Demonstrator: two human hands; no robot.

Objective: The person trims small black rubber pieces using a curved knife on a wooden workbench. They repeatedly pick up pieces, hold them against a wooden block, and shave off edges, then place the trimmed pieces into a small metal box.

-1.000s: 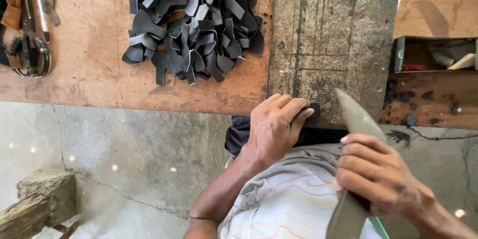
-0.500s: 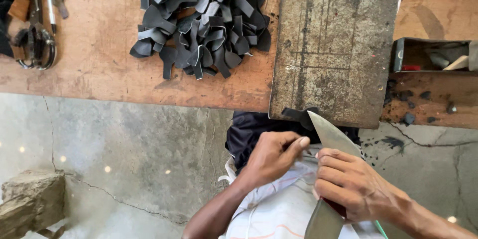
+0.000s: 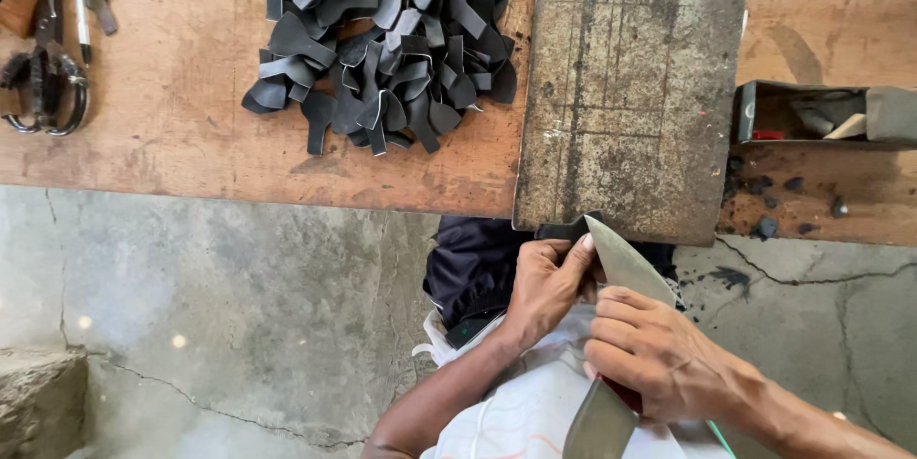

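While both hands are gathered at the lower middle of the frame, the entries below were taken from the head view.

Left hand: left hand is closed round a small black piece, pinched between thumb and fingers; most of the piece is hidden by the fingers.

Right hand: right hand is wrapped shut round the lower part of a broad knife; the grip itself is covered by the fingers.

Knife axis: the blade is seen running from lower middle of the frame up and slightly left, its pointed tip ending at the black piece.

Key relation: the black piece lies just above and left of the right hand, at the blade tip, touching or nearly so; contact cannot be told for certain. The left hand is the nearer one.

Piece location: just below the near edge of the grey slab, off the wooden bench.

Surroundings: a heap of black cut pieces is noted at upper middle, well apart from the hands; scissors at upper left; an open box at right.
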